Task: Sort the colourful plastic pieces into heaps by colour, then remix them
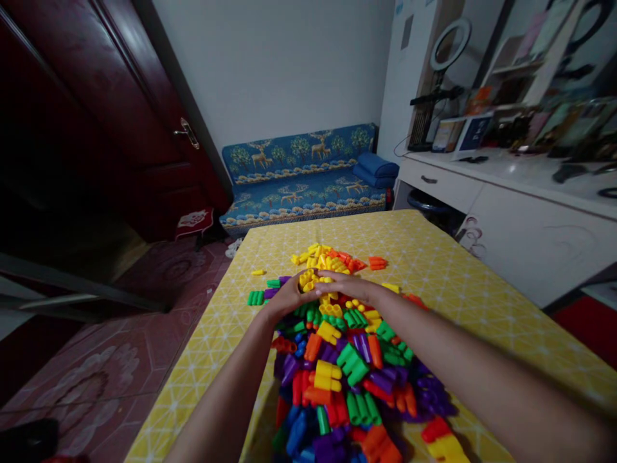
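Both my hands reach over a large heap of plastic building blocks [354,363] in green, purple, red, orange, blue and yellow. My left hand [292,294] curves round the left side of a cluster of yellow building blocks [308,280]. From the other side, my right hand [349,286] closes on the same cluster, its fingers reaching towards my left hand. The two hands nearly meet, with the yellow blocks held between them. Just beyond the fingers lies a pile of yellow blocks [318,254], with orange blocks [344,258] at its right.
A yellow patterned cloth [212,360] covers the table. Green blocks [256,298] lie left of the heap, and a lone orange block [377,263] lies beyond it. A blue sofa [294,183] stands behind, a white cabinet [520,225] to the right, a dark red door [144,128] to the left.
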### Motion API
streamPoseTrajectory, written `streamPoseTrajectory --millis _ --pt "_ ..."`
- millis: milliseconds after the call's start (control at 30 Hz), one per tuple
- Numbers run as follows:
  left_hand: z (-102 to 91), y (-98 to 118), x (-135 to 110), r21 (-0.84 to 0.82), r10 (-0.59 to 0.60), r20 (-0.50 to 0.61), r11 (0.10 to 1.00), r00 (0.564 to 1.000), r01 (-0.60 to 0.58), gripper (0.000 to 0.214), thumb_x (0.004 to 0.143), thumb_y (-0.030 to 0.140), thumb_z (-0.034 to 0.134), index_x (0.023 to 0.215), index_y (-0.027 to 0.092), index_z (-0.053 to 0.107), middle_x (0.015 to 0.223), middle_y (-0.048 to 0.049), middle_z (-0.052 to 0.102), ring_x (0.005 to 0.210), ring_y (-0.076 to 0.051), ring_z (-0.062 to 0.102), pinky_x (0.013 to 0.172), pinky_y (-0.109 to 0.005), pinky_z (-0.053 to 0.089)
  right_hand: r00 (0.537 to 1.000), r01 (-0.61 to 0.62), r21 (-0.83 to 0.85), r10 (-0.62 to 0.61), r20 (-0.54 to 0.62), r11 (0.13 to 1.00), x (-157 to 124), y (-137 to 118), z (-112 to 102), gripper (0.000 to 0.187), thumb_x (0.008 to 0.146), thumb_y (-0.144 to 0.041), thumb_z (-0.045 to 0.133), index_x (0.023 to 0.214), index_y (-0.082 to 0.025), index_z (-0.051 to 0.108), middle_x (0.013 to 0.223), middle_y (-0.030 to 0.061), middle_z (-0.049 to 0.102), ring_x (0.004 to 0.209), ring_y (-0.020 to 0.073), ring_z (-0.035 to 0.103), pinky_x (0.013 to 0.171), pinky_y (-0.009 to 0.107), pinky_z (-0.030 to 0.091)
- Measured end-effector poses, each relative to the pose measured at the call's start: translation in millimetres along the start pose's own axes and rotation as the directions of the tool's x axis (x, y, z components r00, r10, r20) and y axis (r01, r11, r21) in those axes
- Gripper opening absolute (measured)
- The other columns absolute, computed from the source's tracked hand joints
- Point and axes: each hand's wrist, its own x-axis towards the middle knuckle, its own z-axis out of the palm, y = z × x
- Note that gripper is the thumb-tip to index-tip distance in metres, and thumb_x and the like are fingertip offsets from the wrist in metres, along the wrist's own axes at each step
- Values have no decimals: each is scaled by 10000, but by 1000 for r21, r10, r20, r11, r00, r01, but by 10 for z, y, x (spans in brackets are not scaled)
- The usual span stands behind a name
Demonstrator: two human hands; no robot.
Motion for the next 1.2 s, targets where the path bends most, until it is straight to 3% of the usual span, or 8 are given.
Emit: streamPoseTrajectory --millis 133,267,533,700,833,933,1000,1200 --pt "-9 200 -460 202 118 -56 974 991 -104 752 730 474 758 1370 182 495 1387 -126 555 1235 -295 554 1049 -430 444 985 170 -248 -166 38 954 -309 -146 195 782 782 -578 671 1432 -197 462 1499 102 435 1376 283 408 1154 429 307" --pt "63 283 -943 515 249 -80 839 965 -174 709 762 464 732 1382 223 488 1404 -129 534 1298 -317 483 1102 -492 369 927 350 -468 -372 47 812 -740 -172 420 693 793 -495 688 1409 -251 484 1467 84 462 1331 270 453 1115 431 362" --pt "179 -86 -1617 765 394 -96 617 914 -186 595 814 511 655 1355 304 516 1493 -97 413 1426 -356 266 1134 -589 275 889 257 -757 -455 -59 601 -1389 55 738 614 773 -313 706 1354 -328 509 1390 26 551 1306 267 459 1162 525 255" --pt "96 -340 -1999 739 354 -271 673 895 -42 676 870 601 506 1456 288 380 1575 -122 252 1429 -377 269 1116 -607 306 784 84 -835 -553 -282 544 -1848 483 548 656 848 -465 608 1444 -302 389 1498 68 418 1347 319 421 1100 524 360" --pt "-80 -653 -2178 726 261 -554 616 791 306 521 948 369 414 1458 268 378 1499 -140 392 1411 -347 320 1103 -633 311 709 -125 -795 -508 -490 593 -2332 1040 149 661 894 -473 502 1484 -242 312 1473 111 441 1312 334 470 1032 484 446" --pt "-192 -878 -2173 733 209 -587 547 782 404 467 918 303 432 1368 204 507 1425 -168 479 1389 -368 356 1099 -649 297 740 -242 -813 -441 -507 529 -2573 1505 -125 748 850 -545 542 1489 -241 303 1436 140 487 1292 384 487 989 539 470" --pt "-207 -969 -2115 768 156 -547 485 823 419 506 879 290 477 1370 175 511 1468 -183 437 1406 -375 333 1115 -634 282 799 -241 -845 -396 -452 478 -2600 1716 -195 827 821 -565 579 1513 -257 249 1457 149 471 1301 402 479 985 579 466" --pt "-94 -1035 -1799 867 195 -325 453 925 208 673 797 295 565 1443 177 421 1573 -162 292 1470 -360 208 1162 -579 240 871 -170 -820 -305 -385 547 -2172 1697 3 1000 819 -470 613 1561 -221 -11 1508 188 399 1339 382 447 1052 571 430"
